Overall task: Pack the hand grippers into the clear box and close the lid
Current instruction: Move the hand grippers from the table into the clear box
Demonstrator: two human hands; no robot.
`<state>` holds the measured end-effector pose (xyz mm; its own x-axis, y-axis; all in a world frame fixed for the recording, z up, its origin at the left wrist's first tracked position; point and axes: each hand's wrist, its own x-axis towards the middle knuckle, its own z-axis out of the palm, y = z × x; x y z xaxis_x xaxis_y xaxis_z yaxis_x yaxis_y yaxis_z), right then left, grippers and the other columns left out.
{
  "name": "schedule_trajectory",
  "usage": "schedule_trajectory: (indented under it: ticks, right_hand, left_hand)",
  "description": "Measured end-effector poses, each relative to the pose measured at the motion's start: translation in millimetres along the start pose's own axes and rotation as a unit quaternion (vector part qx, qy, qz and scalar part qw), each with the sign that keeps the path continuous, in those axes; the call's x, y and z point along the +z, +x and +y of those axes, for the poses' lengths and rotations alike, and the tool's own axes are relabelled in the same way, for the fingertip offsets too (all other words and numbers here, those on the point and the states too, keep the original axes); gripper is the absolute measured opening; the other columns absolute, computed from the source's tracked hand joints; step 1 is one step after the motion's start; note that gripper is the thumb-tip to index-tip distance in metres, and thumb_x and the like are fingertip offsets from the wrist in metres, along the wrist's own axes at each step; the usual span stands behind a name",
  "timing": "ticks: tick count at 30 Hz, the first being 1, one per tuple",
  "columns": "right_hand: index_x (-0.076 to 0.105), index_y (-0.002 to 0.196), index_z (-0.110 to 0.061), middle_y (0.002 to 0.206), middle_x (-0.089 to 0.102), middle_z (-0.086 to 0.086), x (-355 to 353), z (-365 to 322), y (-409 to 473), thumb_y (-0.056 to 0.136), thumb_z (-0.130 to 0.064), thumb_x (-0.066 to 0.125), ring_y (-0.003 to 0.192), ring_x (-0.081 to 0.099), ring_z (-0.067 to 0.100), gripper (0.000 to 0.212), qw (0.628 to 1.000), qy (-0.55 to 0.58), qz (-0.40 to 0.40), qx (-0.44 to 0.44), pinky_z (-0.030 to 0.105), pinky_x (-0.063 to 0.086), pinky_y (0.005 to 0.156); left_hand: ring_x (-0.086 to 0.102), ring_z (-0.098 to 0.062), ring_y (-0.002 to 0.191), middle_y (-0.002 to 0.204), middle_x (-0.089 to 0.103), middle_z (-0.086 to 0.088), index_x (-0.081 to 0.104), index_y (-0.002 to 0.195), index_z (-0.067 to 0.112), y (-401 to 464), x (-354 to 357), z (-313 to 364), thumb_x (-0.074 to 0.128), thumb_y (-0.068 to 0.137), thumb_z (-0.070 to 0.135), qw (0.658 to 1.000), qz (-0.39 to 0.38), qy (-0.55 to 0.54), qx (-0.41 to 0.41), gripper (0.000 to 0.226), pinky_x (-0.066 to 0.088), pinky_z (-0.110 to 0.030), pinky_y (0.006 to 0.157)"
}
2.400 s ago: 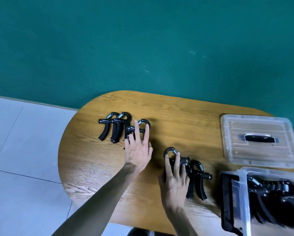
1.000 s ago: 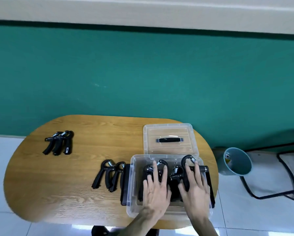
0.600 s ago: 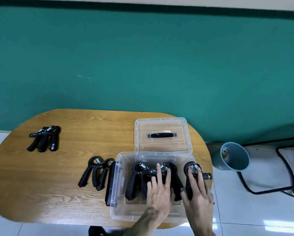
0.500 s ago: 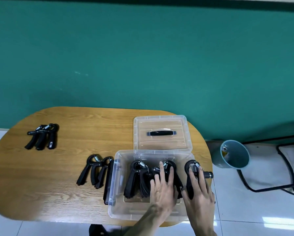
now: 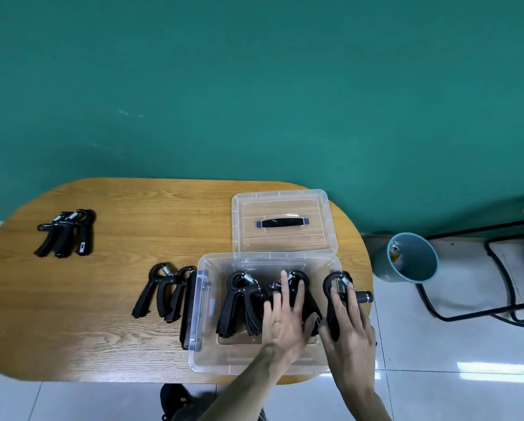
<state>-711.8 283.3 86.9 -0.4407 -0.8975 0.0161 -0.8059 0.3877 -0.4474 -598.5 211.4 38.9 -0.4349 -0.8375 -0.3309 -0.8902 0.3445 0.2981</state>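
Hand grippers: black, moulded handles splayed in an inverted V, joined at the top by a ring with a silver coil spring. Four lots visible. One group of hand grippers (image 5: 64, 233) lies near the far left edge of the tabletop (image 5: 133, 299). A second cluster (image 5: 163, 291) lies just beside the left wall of the clear box (image 5: 207, 314), next to a black latch (image 5: 188, 311) on that wall. A third set (image 5: 239, 302) lies inside the box, rings toward the far wall. A single gripper (image 5: 341, 294) sits at the box's right wall; whether it is inside or over the rim cannot be told.

Clear box: transparent plastic, rectangular, open, standing at the near right edge of the tabletop. Contents: grippers only, laid on the floor of the box.

Lid (image 5: 283, 223): transparent, with a black carry handle, lying flat on the tabletop just beyond the box, touching or nearly touching its far rim.

Left hand (image 5: 285, 317): grip open, fingers straight and spread, resting flat on the grippers inside the box.

Right hand (image 5: 350, 329): grip open, fingers extended, lying over the handles of the single gripper at the right wall; no curl round it is visible.

Floor: pale tiles, with a teal bin (image 5: 412, 258) to the right of the tabletop.
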Motion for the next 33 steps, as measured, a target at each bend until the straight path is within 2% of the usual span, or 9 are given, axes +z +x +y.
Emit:
schedule_trajectory:
  ticks: [3, 6, 9, 11, 15, 19, 24, 30, 33]
  right_hand:
    - [0.043, 0.149, -0.029, 0.162, 0.03, 0.0, 1, -7, -3, 0.088, -0.036, 0.047, 0.125, 0.051, 0.033, 0.061, 1.0, 0.007, -0.01, 0.004, 0.048, 0.049, 0.092]
    - [0.043, 0.149, -0.028, 0.163, 0.029, 0.0, 10, -17, -5, 0.087, -0.027, 0.065, 0.126, 0.051, 0.037, 0.066, 1.0, 0.01, -0.011, -0.004, 0.053, 0.047, 0.099]
    - [0.04, 0.15, -0.031, 0.164, 0.026, -0.002, 20, -37, -4, 0.083, -0.025, 0.075, 0.127, 0.052, 0.04, 0.076, 0.999, -0.006, -0.048, 0.0, 0.054, 0.047, 0.102]
    - [0.038, 0.151, -0.034, 0.165, 0.022, -0.005, 27, -54, -3, 0.085, -0.03, 0.073, 0.125, 0.053, 0.038, 0.075, 0.997, -0.004, -0.079, -0.005, 0.052, 0.049, 0.097]
    - [0.021, 0.156, -0.04, 0.166, -0.003, -0.015, 49, -84, 0, 0.097, -0.038, 0.054, 0.144, 0.031, 0.033, 0.068, 0.983, 0.019, -0.182, -0.018, 0.047, 0.031, 0.115]
    - [0.015, 0.157, -0.041, 0.166, -0.007, -0.015, 70, -110, 2, 0.099, -0.042, 0.046, 0.146, 0.025, 0.034, 0.065, 0.97, 0.023, -0.238, -0.03, 0.046, 0.025, 0.118]
    - [0.01, 0.158, -0.037, 0.166, -0.011, -0.01, 96, -131, 6, 0.102, -0.04, 0.042, 0.147, 0.021, 0.035, 0.065, 0.96, 0.003, -0.278, -0.04, 0.045, 0.018, 0.121]
    - [0.012, 0.159, -0.031, 0.168, -0.004, -0.002, 116, -145, 8, 0.102, -0.036, 0.043, 0.141, 0.029, 0.038, 0.066, 0.96, -0.038, -0.275, -0.045, 0.046, 0.027, 0.116]
    - [0.021, 0.158, -0.026, 0.168, 0.007, 0.002, 123, -150, 7, 0.1, -0.034, 0.049, 0.133, 0.036, 0.038, 0.065, 0.965, -0.036, -0.256, -0.04, 0.048, 0.034, 0.111]
  left_hand:
    - [0.046, -0.033, 0.122, 0.168, -0.007, -0.014, 0.01, 0.162, 0.022, -4, -11, -15, 0.018, 0.103, 0.053, 1.0, 0.021, 0.006, -0.003, 0.067, 0.039, -0.05, 0.103]
    - [0.033, -0.029, 0.142, 0.168, -0.011, -0.009, -0.001, 0.161, 0.022, -13, -32, -43, 0.01, 0.106, 0.045, 0.999, 0.004, 0.028, -0.039, 0.061, 0.031, -0.047, 0.114]
    - [0.027, -0.027, 0.147, 0.168, -0.009, -0.005, -0.002, 0.161, 0.02, -23, -57, -72, 0.008, 0.106, 0.045, 0.996, 0.015, 0.051, -0.067, 0.06, 0.029, -0.044, 0.115]
    - [0.018, -0.027, 0.151, 0.168, -0.01, -0.006, -0.006, 0.16, 0.02, -28, -72, -87, 0.006, 0.107, 0.047, 0.994, 0.007, 0.073, -0.078, 0.061, 0.023, -0.045, 0.118]
    - [0.002, -0.028, 0.155, 0.166, -0.015, -0.007, -0.014, 0.157, 0.021, -35, -96, -110, 0.004, 0.106, 0.05, 0.991, 0.015, 0.104, -0.085, 0.062, 0.012, -0.048, 0.122]
    - [0.013, -0.029, 0.152, 0.169, -0.002, -0.009, -0.01, 0.159, 0.02, -44, -112, -131, 0.003, 0.102, 0.055, 0.986, 0.019, 0.132, -0.102, 0.068, 0.02, -0.047, 0.12]
    - [0.015, -0.026, 0.152, 0.169, -0.01, -0.007, -0.019, 0.154, 0.021, -57, -110, -158, 0.0, 0.099, 0.06, 0.984, 0.008, 0.127, -0.126, 0.07, 0.02, -0.046, 0.121]
    - [0.041, -0.022, 0.135, 0.168, 0.009, -0.011, 0.0, 0.159, 0.016, -79, -103, -186, -0.018, 0.095, 0.061, 0.982, 0.032, 0.105, -0.152, 0.08, 0.036, -0.04, 0.109]
    - [0.044, -0.021, 0.131, 0.168, 0.008, -0.012, -0.007, 0.157, 0.016, -84, -102, -197, -0.026, 0.089, 0.061, 0.98, 0.017, 0.106, -0.165, 0.083, 0.039, -0.041, 0.108]
